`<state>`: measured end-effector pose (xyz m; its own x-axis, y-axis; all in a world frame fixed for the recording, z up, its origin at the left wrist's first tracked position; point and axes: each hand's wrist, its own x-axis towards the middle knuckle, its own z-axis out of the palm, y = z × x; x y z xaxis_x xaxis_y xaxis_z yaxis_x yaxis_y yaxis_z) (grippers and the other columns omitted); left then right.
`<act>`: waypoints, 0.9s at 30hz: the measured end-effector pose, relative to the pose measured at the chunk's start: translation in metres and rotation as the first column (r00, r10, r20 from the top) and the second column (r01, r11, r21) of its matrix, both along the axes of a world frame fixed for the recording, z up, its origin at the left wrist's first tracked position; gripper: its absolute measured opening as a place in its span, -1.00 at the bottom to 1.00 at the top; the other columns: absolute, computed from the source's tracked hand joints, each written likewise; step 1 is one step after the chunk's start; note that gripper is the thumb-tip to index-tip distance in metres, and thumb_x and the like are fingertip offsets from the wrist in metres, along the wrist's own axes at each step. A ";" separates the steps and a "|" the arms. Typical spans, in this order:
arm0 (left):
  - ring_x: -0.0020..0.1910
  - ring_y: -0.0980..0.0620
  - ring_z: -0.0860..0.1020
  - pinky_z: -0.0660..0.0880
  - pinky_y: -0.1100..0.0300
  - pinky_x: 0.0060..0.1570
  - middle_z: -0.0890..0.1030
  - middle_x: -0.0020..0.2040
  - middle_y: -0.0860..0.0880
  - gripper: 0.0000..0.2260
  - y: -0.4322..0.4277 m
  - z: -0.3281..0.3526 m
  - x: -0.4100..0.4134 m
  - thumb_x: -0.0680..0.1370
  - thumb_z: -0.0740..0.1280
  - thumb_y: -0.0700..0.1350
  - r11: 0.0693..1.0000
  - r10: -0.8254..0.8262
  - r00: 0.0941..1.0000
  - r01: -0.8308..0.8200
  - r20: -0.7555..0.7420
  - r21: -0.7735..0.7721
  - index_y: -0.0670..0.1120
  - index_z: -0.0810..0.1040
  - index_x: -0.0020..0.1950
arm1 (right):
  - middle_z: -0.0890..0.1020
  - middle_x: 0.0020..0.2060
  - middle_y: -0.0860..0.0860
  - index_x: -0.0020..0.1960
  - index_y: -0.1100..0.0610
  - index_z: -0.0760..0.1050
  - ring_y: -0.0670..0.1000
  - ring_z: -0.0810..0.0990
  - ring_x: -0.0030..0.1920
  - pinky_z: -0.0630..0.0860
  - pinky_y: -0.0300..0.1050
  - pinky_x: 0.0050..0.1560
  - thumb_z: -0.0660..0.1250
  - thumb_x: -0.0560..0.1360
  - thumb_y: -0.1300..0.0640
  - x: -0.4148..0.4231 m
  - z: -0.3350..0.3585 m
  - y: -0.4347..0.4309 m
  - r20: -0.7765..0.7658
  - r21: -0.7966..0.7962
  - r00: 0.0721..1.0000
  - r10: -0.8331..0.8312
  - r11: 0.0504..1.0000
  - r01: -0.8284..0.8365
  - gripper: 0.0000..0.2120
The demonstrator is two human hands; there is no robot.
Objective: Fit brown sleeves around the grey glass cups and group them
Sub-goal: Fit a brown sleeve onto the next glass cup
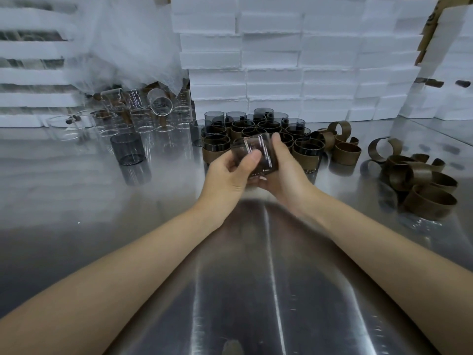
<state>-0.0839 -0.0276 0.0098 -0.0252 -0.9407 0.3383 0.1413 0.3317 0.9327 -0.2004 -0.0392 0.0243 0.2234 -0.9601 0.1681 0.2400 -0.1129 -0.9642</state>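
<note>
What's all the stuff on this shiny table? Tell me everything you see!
held cup: one, grey glass, in both hands; too blurred to tell if a sleeve is on it
cup group: many, grey, most with brown sleeves, packed together behind the hands
lone cup: one, grey, no sleeve, standing apart at left
clear glasses: many, see-through, back left
loose sleeves: many, brown, piled at right
foam boxes: many, white, stacked at the back
table: one, shiny metal, under everything
left hand: one, grips the held cup
right hand: one, grips the held cup
</note>
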 end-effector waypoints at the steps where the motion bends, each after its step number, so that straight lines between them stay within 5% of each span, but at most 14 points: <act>1: -0.20 0.10 0.68 0.58 0.27 -0.23 0.71 -0.21 0.03 -0.87 0.000 0.002 0.000 0.56 0.37 -0.02 1.000 0.001 0.998 0.001 -0.056 0.024 -0.07 0.59 -0.02 | 0.67 0.06 0.09 0.18 0.03 0.53 0.11 0.59 0.11 0.48 0.09 0.22 -0.11 0.65 -0.17 0.000 -0.002 -0.001 -0.057 -0.026 0.998 0.020 0.999 -0.021 -0.50; 5: 0.02 -0.13 0.66 0.61 -0.01 0.00 0.68 0.03 -0.20 -0.64 -0.008 0.008 0.003 0.68 0.07 0.02 0.981 0.099 0.966 -0.055 -0.238 0.184 -0.17 0.57 0.13 | 0.55 0.28 0.01 0.46 -0.12 0.26 0.07 0.54 0.27 0.48 0.13 0.29 0.14 0.57 -0.17 -0.002 -0.010 0.003 -0.256 -0.189 0.963 0.090 0.972 -0.141 -0.53; 7: 0.18 -0.25 0.58 0.51 -0.17 0.22 0.62 0.14 -0.30 -0.57 -0.011 0.010 0.006 0.69 0.00 0.01 0.966 0.150 0.958 -0.090 -0.244 0.241 -0.22 0.56 0.19 | 0.54 0.28 0.06 0.49 -0.03 0.21 0.07 0.54 0.27 0.50 0.10 0.28 0.31 0.49 -0.04 -0.003 -0.013 0.004 -0.238 -0.235 0.970 0.059 0.965 -0.117 -0.39; 10: 0.16 -0.23 0.59 0.48 -0.17 0.25 0.66 0.08 -0.26 -0.56 -0.012 0.005 0.007 0.70 -0.03 0.01 0.963 0.168 0.975 -0.131 -0.143 0.237 -0.12 0.61 0.04 | 0.54 0.24 0.03 0.44 0.03 0.22 -0.04 0.59 0.19 0.51 -0.14 0.22 0.48 0.41 0.27 -0.005 -0.016 0.002 -0.319 -0.308 0.947 -0.029 0.949 -0.074 -0.29; 12: 0.15 -0.01 0.59 0.49 0.13 0.23 0.65 0.08 -0.08 -0.54 -0.012 0.001 0.005 0.71 -0.06 0.06 0.961 0.233 0.970 -0.241 0.075 0.136 -0.05 0.61 0.11 | 0.57 0.17 0.00 0.39 0.12 0.28 -0.13 0.61 0.11 0.52 -0.25 0.12 0.49 0.37 0.40 -0.006 -0.017 0.000 -0.305 -0.329 0.947 -0.098 0.944 -0.008 -0.32; 14: 0.23 0.23 0.46 0.33 0.43 0.25 0.46 0.23 0.07 -0.56 -0.009 -0.001 0.007 0.71 -0.07 0.05 0.941 0.337 0.904 -0.315 0.263 -0.122 -0.07 0.44 0.43 | 0.62 0.08 0.01 0.30 0.15 0.37 -0.14 0.64 0.02 0.55 -0.27 0.02 0.51 0.33 0.41 -0.006 -0.017 -0.002 -0.262 -0.334 0.950 -0.167 0.940 0.073 -0.38; 18: 0.51 -0.01 0.20 0.10 0.11 0.51 0.31 0.51 -0.06 -0.56 0.000 0.001 0.010 0.68 0.00 -0.04 0.745 0.570 0.608 -0.097 0.553 -0.660 -0.16 0.29 0.52 | 0.65 -0.07 -0.05 0.21 0.06 0.44 -0.10 0.65 -0.10 0.56 -0.25 -0.04 0.51 0.35 0.32 -0.006 -0.017 -0.003 -0.347 -0.383 0.891 -0.294 0.911 0.151 -0.49; 21: 0.58 0.01 0.03 0.10 -0.01 0.53 0.17 0.59 0.02 -0.56 0.004 -0.001 0.003 0.67 0.06 -0.06 0.763 0.583 0.418 0.015 0.697 -0.646 -0.12 0.25 0.55 | 0.64 -0.07 -0.09 0.23 0.07 0.43 -0.15 0.63 -0.07 0.52 -0.28 -0.02 0.40 0.43 0.22 -0.007 -0.017 -0.002 -0.467 -0.460 0.803 -0.371 0.877 0.138 -0.61; 24: 0.58 0.12 -0.07 0.13 0.27 0.43 -0.03 0.61 0.14 -0.51 0.001 -0.005 0.005 0.68 0.10 -0.06 0.833 0.494 0.531 -0.063 0.689 -0.549 -0.03 0.07 0.60 | 0.66 -0.15 -0.02 0.12 0.12 0.45 -0.07 0.66 -0.13 0.56 -0.17 -0.07 0.42 0.38 0.25 -0.008 -0.019 -0.001 -0.475 -0.435 0.814 -0.334 0.893 0.113 -0.67; 27: 0.54 0.17 0.07 0.13 0.42 0.34 -0.07 0.61 0.16 -0.40 -0.002 -0.005 0.007 0.63 0.24 -0.03 0.885 0.424 0.638 -0.143 0.643 -0.443 0.06 0.03 0.60 | 0.66 -0.19 -0.02 0.04 0.12 0.42 -0.09 0.64 -0.20 0.58 -0.17 -0.12 0.49 0.33 0.27 -0.008 -0.020 0.000 -0.477 -0.435 0.831 -0.285 0.899 0.058 -0.63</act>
<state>-0.0765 -0.0300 0.0048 -0.1381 -0.7789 0.6117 -0.6632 0.5315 0.5269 -0.2084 -0.0394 0.0042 0.2227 -0.8704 0.4390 -0.3401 -0.4914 -0.8018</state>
